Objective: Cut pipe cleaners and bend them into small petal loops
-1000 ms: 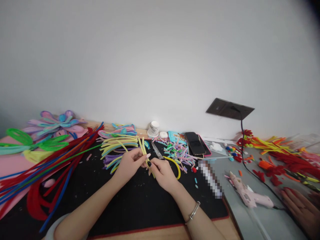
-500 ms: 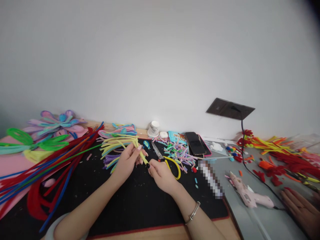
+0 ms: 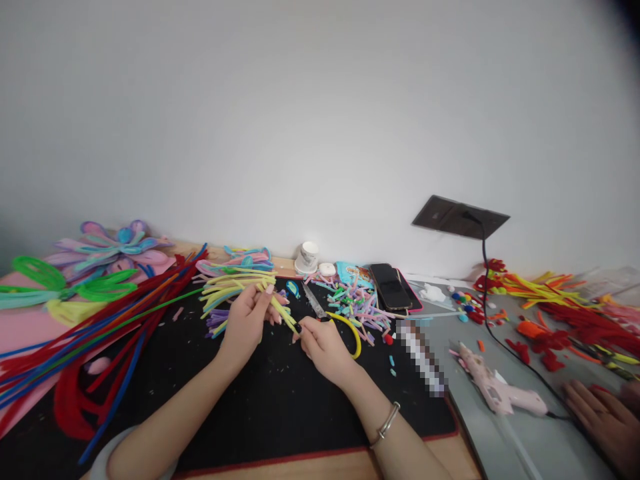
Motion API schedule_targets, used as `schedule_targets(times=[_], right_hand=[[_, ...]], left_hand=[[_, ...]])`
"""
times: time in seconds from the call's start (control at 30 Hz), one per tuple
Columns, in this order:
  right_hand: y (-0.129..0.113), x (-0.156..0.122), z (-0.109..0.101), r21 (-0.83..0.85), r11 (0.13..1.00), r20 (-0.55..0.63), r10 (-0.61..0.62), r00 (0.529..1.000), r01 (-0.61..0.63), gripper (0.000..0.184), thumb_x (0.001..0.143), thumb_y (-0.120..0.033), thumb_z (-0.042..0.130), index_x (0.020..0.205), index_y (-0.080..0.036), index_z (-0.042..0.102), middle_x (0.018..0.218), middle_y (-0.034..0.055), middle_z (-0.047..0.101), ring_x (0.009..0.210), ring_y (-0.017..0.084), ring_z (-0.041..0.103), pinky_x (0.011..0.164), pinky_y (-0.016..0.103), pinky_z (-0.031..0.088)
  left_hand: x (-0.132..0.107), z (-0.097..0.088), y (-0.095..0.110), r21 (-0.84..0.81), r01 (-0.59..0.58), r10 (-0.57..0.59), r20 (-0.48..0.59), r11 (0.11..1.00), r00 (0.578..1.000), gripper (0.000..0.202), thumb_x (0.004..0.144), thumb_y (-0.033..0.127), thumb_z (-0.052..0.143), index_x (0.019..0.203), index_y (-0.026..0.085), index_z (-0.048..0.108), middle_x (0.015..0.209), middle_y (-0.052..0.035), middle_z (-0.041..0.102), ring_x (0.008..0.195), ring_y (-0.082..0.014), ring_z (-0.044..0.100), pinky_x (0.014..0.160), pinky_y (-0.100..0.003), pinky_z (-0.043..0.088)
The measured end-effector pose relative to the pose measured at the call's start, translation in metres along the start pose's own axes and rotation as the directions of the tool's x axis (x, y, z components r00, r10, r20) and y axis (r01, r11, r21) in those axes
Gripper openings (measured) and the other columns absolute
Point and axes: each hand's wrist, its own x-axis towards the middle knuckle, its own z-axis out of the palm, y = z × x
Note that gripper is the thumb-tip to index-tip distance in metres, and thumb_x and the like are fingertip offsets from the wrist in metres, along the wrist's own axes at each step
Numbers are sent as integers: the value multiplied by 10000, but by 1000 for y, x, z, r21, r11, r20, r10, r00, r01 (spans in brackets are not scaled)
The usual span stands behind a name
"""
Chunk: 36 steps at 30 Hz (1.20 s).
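Slides the left hand [image 3: 246,323] up the yellow stem [image 3: 283,313] since a second ago, grips its lower end with the right hand [image 3: 324,345], both pinching it just above the mat [image 3: 250,407], apparently straightening it.

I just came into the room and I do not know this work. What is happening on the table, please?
A person holds a yellow pipe cleaner between both hands above the black mat. The left hand pinches its upper part, the right hand its lower end. Cut pieces lie just behind. At the right edge, another person's hand rests near a pink glue gun.
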Motion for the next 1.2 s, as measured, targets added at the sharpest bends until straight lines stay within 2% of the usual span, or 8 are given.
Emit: schedule_targets(times=[0.17,0.3,0.4,0.5,0.63,0.77,1.0,1.2], right_hand=[[8,3,2,184,980,-32,80,996,-72,298,914,-291,334,718,-186,533,447,-46,453,402,89,391,455,206,320],[17,7,4,449,880,-39,190,981,-153,371,896,-452,307,753,-179,513,446,-36,479,349,83,332,380,212,260],[20,8,3,531,824,0,234,972,-198,415,883,-497,294,792,-172,534,472,-16,519,332,81,330,352,211,233],[20,8,1,543,815,32,221,975,-202,413,880,-483,314,797,-166,566,496,-6,547,338,79,350,352,206,240],[17,9,1,520,829,39,218,975,-207,284,840,-368,435,767,-146,596,452,-34,520,326,60,328,349,179,223],[15,10,1,495,840,28,240,970,-222,238,822,-280,428,727,-137,592,434,-42,509,318,52,324,345,166,232],[16,10,0,471,862,-48,238,970,-188,213,827,-257,417,696,-155,551,504,-27,553,341,56,359,353,172,244],[16,11,-4,411,898,-114,222,968,-157,317,838,-301,451,577,-146,540,454,-38,465,356,50,322,381,181,233]], left_hand=[[0,-1,1,-6,11,-11,-37,1000,999,219,798,406,553,793,191,511,757,-38,669,483,-117,563,480,-234,444],[1,-2,3,-2,1,-1,-81,1000,997,207,795,398,555,785,197,508,777,-38,676,502,-128,579,483,-235,439],[2,-3,3,7,-2,3,-108,1000,994,208,789,399,557,779,197,507,767,-21,676,497,-126,575,477,-233,434],[2,-3,2,16,5,-3,-127,1000,992,216,782,411,559,774,201,506,758,-15,674,488,-124,571,476,-235,444],[2,-4,3,15,11,-9,-123,1000,992,207,789,397,557,780,198,501,761,-14,672,503,-124,582,485,-229,448],[2,-4,3,6,11,-10,-120,1000,993,215,794,401,555,789,196,492,776,-29,672,511,-123,589,489,-229,458],[3,-3,1,-51,21,-28,-132,998,991,247,769,417,581,819,188,505,784,-26,678,527,-124,599,498,-230,463],[3,-3,3,-98,30,-43,-137,995,990,251,758,406,601,813,184,498,771,-26,676,522,-111,591,488,-210,441]])
